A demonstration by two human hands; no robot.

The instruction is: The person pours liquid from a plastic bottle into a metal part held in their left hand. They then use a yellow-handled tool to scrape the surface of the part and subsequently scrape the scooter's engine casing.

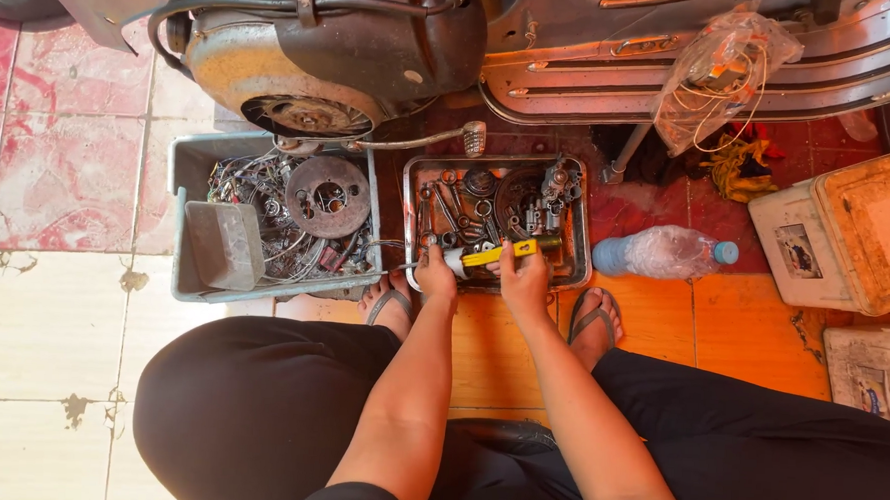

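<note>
My left hand (435,273) and my right hand (524,280) both grip a yellow-handled tool (508,252), held over the near edge of a metal tray (580,241) filled with wrenches and dark engine parts. The left hand is at the tool's pale tip end, where a thin wire (405,266) sticks out to the left. The right hand is closed around the yellow handle. Both forearms reach forward from my lap between my knees.
A grey plastic bin (177,248) of wires and a round metal disc (327,195) sits left of the tray. A scooter engine (313,59) and body loom behind. A plastic bottle (665,253), a dirty white box (851,233) and a bag of wires (718,77) lie right.
</note>
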